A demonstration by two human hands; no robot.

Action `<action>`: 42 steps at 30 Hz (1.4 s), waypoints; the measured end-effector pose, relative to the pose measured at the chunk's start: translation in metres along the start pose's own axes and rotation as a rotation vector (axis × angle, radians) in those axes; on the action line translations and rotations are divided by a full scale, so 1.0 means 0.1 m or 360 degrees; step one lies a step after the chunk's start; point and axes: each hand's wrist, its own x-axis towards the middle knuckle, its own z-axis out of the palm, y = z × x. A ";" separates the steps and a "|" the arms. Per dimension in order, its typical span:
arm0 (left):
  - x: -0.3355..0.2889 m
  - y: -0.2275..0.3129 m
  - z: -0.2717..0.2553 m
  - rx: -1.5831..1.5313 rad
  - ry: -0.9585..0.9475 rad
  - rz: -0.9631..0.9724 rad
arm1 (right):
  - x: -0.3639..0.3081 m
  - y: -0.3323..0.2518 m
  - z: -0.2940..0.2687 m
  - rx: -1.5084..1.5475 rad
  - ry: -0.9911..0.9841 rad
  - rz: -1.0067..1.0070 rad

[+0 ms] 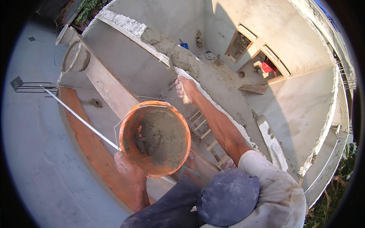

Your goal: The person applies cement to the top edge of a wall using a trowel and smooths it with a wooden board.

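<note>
My left hand (129,167) grips an orange bucket (124,133) low on its near left side; some of the fingers are hidden beneath it. Grey wet mortar (163,133) lies in the bucket, and a thin wire handle rests over its rim. With my right arm stretched forward, my right hand (186,86) is closed around the light handle of a trowel (185,98). Its narrow blade, seen nearly edge-on, meets the mortar-covered top of the wall (205,72). A pale strip edges that wall top beside my forearm.
A plank (108,85) slopes across the left, with two mortar-stained buckets (76,57) at its far end. An orange-brown board (89,140) and protruding steel bars (36,86) lie left. Below are a wooden ladder (205,133) and window frames (262,60). A white-smeared float (273,142) lies right.
</note>
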 end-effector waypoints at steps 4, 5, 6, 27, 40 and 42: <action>0.04 -0.12 0.02 -0.0006 0.0058 0.0075 | -0.28 0.27 -0.23 0.0247 0.0102 -0.0094; 0.05 -0.17 -0.10 0.0062 0.0085 0.0035 | -0.32 0.54 -0.15 0.0317 0.0068 -0.0049; 0.03 -0.07 0.03 0.0003 0.0020 0.0016 | -0.55 0.42 -0.41 0.0335 0.0132 -0.0119; 0.11 -0.07 0.08 -0.0179 0.0049 0.0018 | -1.00 -0.15 -0.64 -0.2727 0.0646 -0.0584; 0.09 0.25 -0.11 0.0843 -0.0099 0.0487 | -2.80 0.73 -1.47 -0.2477 0.1178 -0.0195; 0.07 0.30 0.00 0.0810 -0.0190 0.0394 | -3.22 0.82 -1.70 -0.2382 0.1249 -0.0053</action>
